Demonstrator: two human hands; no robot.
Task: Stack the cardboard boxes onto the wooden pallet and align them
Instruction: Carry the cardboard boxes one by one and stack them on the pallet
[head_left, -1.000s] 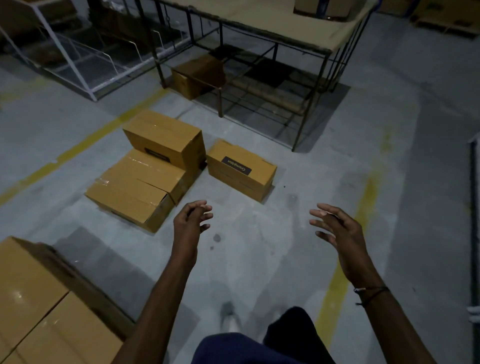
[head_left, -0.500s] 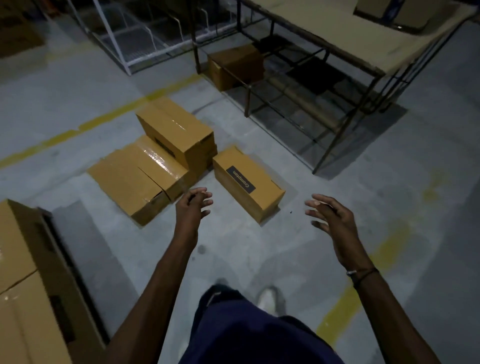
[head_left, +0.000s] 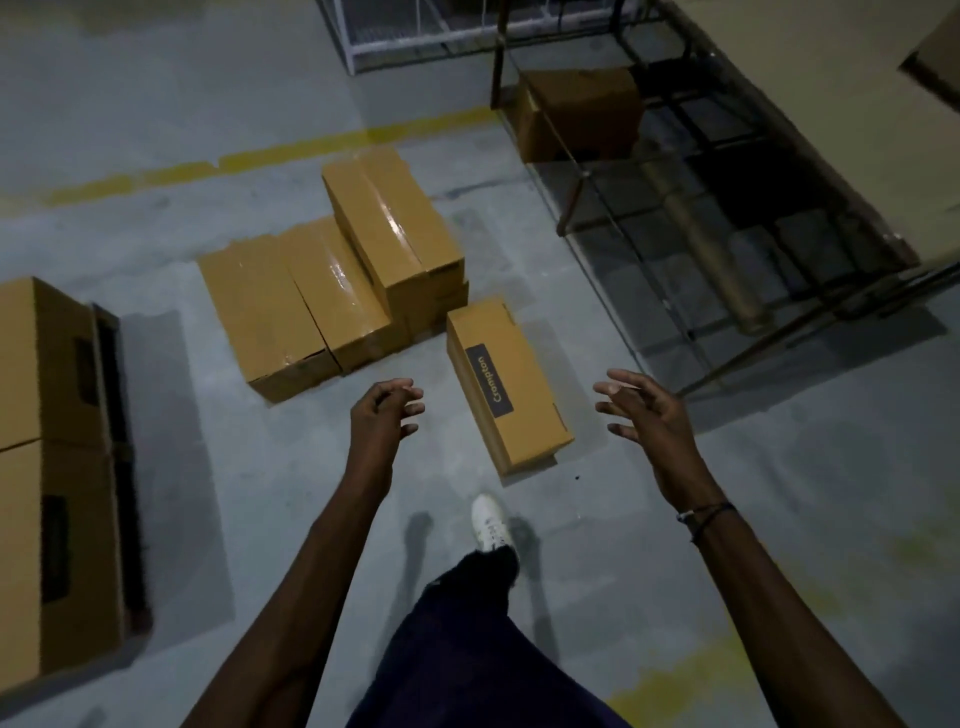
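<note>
A long cardboard box with a dark label (head_left: 506, 382) lies on the concrete floor straight ahead. My left hand (head_left: 384, 415) hovers just left of its near end, fingers loosely curled and holding nothing. My right hand (head_left: 644, 410) hovers to its right with fingers spread. Behind the labelled box lies a group of three taped boxes (head_left: 311, 306), one of them (head_left: 389, 228) resting on top. At the left edge stands a stack of larger boxes (head_left: 47, 467); the pallet under it is hidden.
A metal-framed table (head_left: 779, 291) with rolls on its lower shelf stands at the right, a brown box (head_left: 576, 111) under it. A white wire rack (head_left: 395, 36) is at the back. Yellow floor lines (head_left: 260, 156) cross the floor. My white shoe (head_left: 488, 522) steps forward.
I have walked closer to the labelled box. Both empty hands now flank its near end, and the view has tilted further down.
</note>
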